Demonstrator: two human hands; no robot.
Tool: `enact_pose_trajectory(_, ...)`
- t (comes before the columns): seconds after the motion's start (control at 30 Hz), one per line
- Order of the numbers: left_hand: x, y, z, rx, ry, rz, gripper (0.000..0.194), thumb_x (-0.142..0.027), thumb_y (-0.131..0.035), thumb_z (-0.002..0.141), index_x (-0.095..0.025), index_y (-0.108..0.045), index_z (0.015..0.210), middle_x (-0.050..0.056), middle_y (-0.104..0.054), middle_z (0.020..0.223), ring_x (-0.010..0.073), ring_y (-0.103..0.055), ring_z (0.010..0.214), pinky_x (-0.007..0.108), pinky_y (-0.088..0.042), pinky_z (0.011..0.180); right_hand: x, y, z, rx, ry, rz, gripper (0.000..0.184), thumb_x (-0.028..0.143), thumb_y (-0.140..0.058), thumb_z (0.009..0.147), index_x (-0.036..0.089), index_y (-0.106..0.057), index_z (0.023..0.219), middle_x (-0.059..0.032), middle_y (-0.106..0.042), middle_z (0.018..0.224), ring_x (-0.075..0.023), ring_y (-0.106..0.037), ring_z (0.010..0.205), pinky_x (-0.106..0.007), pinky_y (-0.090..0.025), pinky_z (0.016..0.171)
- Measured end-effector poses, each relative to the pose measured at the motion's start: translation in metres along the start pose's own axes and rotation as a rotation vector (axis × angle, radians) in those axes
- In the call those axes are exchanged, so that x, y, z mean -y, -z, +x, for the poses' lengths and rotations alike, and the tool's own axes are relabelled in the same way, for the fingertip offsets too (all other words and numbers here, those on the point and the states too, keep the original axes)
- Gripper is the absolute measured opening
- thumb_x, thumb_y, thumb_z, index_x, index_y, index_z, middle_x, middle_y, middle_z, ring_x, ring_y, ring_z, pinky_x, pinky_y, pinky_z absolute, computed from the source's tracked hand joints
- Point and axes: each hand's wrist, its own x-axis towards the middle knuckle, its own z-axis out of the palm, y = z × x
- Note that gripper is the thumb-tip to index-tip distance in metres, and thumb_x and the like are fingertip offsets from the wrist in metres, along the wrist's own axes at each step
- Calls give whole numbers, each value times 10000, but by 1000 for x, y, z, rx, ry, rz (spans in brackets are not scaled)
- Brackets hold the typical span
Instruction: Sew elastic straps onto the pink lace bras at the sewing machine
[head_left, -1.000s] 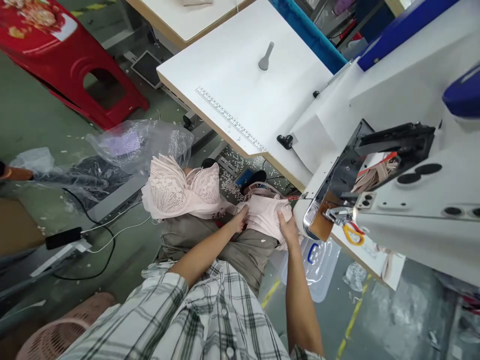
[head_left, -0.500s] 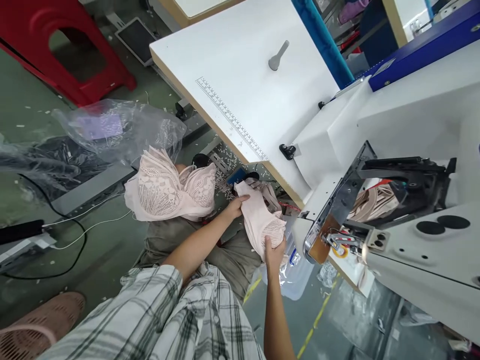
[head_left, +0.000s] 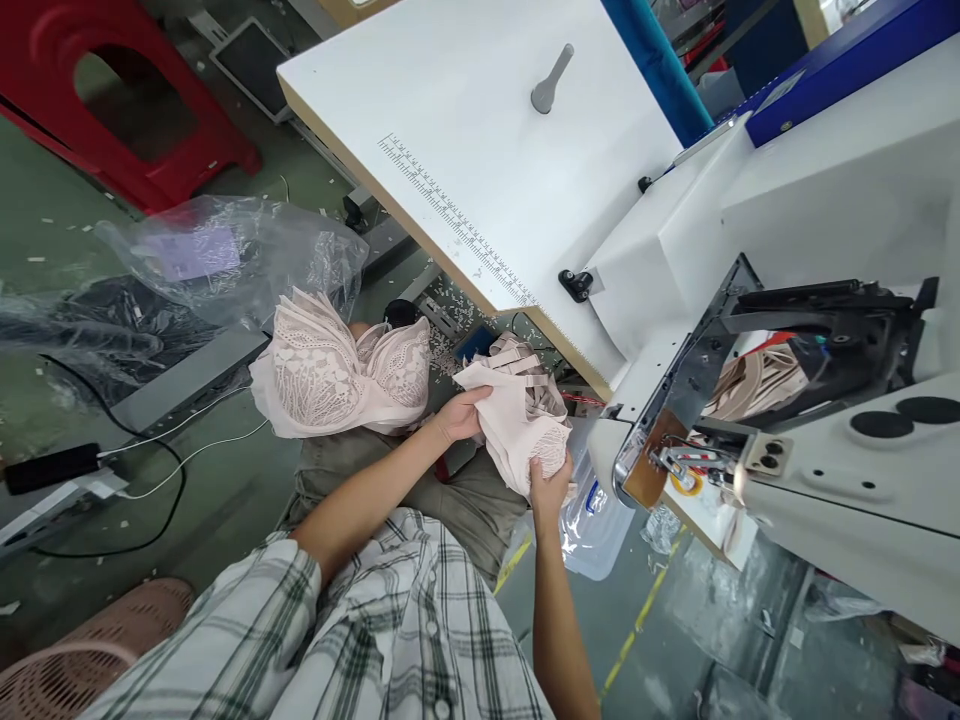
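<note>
Over my lap, a pale pink bra (head_left: 508, 424) with a lace cup hangs between my two hands. My left hand (head_left: 463, 412) pinches its smooth fabric end, thumb on top. Fingers wrapped at the lower edge, my right hand (head_left: 550, 486) grips it by the lace cup. Beige straps (head_left: 517, 355) bunch up behind the fabric. Whether more than one layer or piece is held, I cannot tell. To the left, a stack of matching lace bras (head_left: 337, 375) rests on my left thigh, apart from my hands.
A white sewing table (head_left: 480, 150) with a printed ruler stands ahead, its edge close to the bra. The sewing machine (head_left: 675, 450) is at right. A clear plastic box (head_left: 600, 530) sits below my right hand. Left are a plastic bag (head_left: 292, 245), red stool (head_left: 45, 60) and pink basket (head_left: 97, 650).
My left hand has drawn slightly left and lower with the bra's end, and the fabric looks wider. More of the straps shows behind it. My right hand keeps its grip. The view has shifted slightly.
</note>
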Motion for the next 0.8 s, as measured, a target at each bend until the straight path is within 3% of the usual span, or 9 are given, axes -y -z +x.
enact_pose_trajectory(0.27,-3,-5,-8,54,-13,19,240,-138,-609,806,-85,-716,1015,135,-788,977,299,-710,1086,425,-432,1112,8,-7,-1,-83,-29,42,828,641,-588,644,68,-524,1238,-259,-631,1210,-403,-532,1231,-509,-448,985)
enact_pose_trajectory(0.8,-7,-16,-27,85,-48,134,334,-125,-703,744,-98,-719,1076,139,-772,1065,341,-645,1199,455,-445,1099,6,-16,0,-99,61,92,893,640,-558,669,79,-428,1351,-249,-522,1365,-379,-501,1258,-540,-387,1055)
